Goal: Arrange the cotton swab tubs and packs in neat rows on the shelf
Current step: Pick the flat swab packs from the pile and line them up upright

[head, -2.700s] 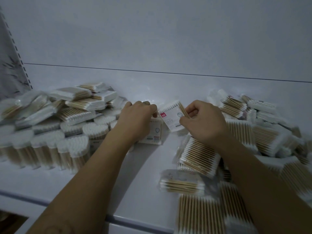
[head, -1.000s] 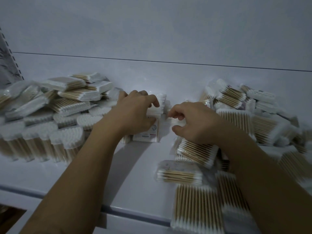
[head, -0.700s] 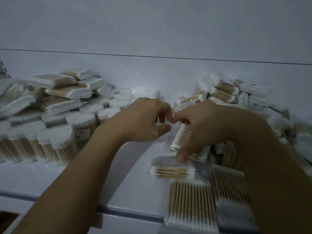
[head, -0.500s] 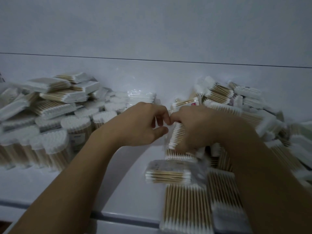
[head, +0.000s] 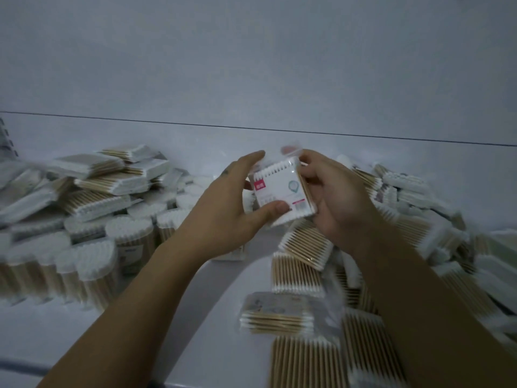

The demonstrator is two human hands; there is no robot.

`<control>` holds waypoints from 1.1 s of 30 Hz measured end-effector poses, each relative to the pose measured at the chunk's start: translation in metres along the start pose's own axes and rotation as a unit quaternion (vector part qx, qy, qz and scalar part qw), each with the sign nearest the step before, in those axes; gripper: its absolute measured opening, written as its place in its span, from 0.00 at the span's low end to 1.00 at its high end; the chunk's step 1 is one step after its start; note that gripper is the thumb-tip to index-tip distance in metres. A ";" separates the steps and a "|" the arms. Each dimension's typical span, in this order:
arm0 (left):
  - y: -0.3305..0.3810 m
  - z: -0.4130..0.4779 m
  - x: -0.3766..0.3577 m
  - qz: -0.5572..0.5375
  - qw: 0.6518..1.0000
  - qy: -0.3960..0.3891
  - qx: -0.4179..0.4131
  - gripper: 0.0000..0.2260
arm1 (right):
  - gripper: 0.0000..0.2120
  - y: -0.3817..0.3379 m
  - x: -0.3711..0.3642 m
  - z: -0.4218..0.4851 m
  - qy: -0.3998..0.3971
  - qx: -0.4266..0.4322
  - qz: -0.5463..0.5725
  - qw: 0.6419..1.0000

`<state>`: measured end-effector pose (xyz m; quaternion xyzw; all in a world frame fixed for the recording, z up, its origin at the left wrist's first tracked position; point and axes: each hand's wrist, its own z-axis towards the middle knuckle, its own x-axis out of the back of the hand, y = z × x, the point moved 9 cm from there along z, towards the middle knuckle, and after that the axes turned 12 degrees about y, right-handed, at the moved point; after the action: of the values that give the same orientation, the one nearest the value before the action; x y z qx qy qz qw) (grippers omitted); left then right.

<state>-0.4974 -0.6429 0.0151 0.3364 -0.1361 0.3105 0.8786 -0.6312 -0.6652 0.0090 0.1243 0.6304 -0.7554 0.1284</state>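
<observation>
Looks like a shop: white shelf heaped with dozens of identical swab packs and tubs.

Glossy clear plastic wrap over wooden-stemmed, cotton-tipped swabs in held pack, with smooth white paper label. Left of held pack, clear plastic tubs, fluffy cotton tops. Beneath, smooth white shelf.

My left hand hides a lower corner of the swab pack, whose label print blurs past reading, and the tubs run off the left edge.
</observation>
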 end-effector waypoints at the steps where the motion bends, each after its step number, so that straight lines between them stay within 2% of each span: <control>1: -0.002 0.001 0.001 -0.003 1.000 0.005 0.007 0.36 | 0.14 -0.001 -0.001 0.000 -0.004 0.012 -0.010 1.000; 4: 0.000 0.006 0.010 0.020 0.999 0.037 -0.017 0.25 | 0.12 -0.003 0.000 0.000 0.005 0.070 -0.102 0.992; 6: 0.000 0.009 0.019 0.039 0.998 0.050 -0.027 0.20 | 0.12 -0.007 0.001 -0.002 0.019 0.127 -0.200 0.971; 10: -0.008 -0.001 0.030 0.067 0.997 0.027 -0.007 0.16 | 0.10 -0.014 -0.011 -0.012 -0.014 0.245 -0.384 0.890; 12: -0.010 -0.011 0.038 0.069 0.997 0.035 0.004 0.15 | 0.10 -0.009 -0.019 -0.016 -0.054 0.258 -0.447 0.855; 16: -0.021 -0.036 0.054 0.039 0.992 0.104 0.055 0.16 | 0.10 0.006 -0.032 -0.023 -0.109 0.272 -0.518 0.804; 19: -0.033 -0.051 0.051 0.034 0.989 0.120 0.078 0.16 | 0.14 0.019 -0.034 -0.025 -0.129 0.250 -0.532 0.799; 22: -0.031 -0.056 0.048 0.073 0.989 0.117 0.055 0.17 | 0.19 0.027 -0.037 -0.026 -0.151 0.233 -0.535 0.798; 27: -0.030 -0.055 0.046 0.176 0.979 0.104 -0.004 0.22 | 0.19 0.035 -0.037 -0.026 -0.173 0.222 -0.541 0.792; 33: -0.028 -0.058 0.035 0.243 0.967 0.053 -0.045 0.19 | 0.16 0.026 -0.029 -0.019 -0.142 0.246 -0.567 0.774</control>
<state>-0.4503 -0.6040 -0.0262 0.2361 -0.1811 0.5259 0.7968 -0.5946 -0.6501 -0.0084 -0.3365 0.3541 -0.8298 -0.2699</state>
